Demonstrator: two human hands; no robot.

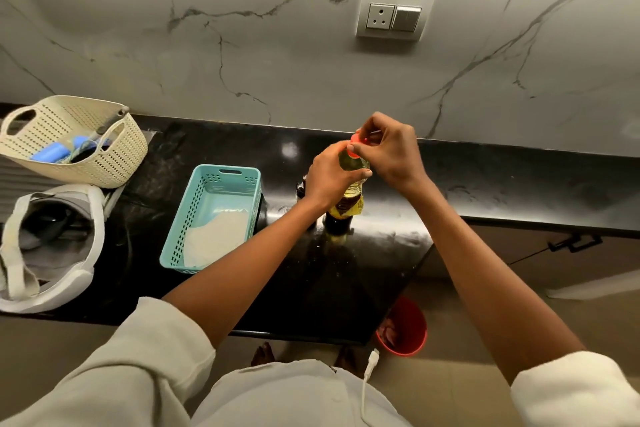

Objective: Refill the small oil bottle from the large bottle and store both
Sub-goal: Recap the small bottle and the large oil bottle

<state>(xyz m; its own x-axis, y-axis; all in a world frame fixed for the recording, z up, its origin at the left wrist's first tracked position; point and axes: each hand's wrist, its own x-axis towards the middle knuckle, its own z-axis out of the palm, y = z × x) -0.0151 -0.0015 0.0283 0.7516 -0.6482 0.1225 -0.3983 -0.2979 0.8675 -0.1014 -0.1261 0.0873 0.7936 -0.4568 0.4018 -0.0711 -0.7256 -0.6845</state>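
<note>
The large oil bottle (349,198) stands upright on the black counter (346,274), filled with yellow oil and bearing a yellow label. My left hand (329,177) is wrapped around its upper body. My right hand (388,149) pinches the red cap (356,139) on top of it. Just left of the bottle, behind my left hand, a small dark bottle (302,189) shows only as a sliver; most of it is hidden.
A teal perforated basket (180,239) holding a white cloth lies left of the bottles. A cream basket (114,156) with utensils and a white cloth bag (86,274) sit at far left. A red bucket (412,326) stands on the floor below the counter edge. A wall socket (394,15) is above.
</note>
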